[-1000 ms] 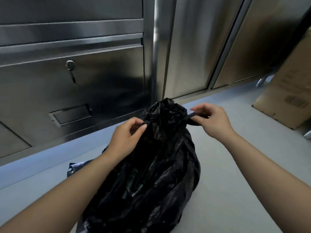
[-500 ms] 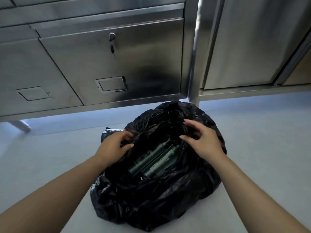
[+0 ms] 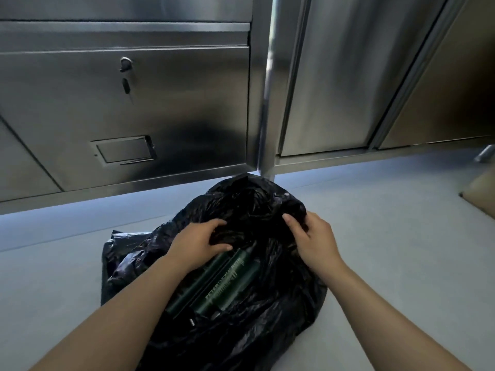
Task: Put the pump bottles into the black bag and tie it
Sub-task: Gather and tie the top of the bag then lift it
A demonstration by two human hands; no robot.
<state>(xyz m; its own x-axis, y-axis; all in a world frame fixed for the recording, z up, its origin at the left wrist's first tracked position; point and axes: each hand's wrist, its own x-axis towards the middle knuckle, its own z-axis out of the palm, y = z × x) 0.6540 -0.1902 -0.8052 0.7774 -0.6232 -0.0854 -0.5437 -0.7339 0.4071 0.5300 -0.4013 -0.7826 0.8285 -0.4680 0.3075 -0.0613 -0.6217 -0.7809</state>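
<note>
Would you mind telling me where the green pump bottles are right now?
In the head view, the green pump bottles lie side by side inside the open black bag on the floor, just below the left hand.

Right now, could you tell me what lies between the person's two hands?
In the head view, crumpled black plastic bag fills the gap between the left hand and right hand; the dark green pump bottles lie just below it.

The one camera sits on my head, close above the floor (image 3: pixel 388 236), facing forward and down toward the steel cabinet (image 3: pixel 160 103).
</note>
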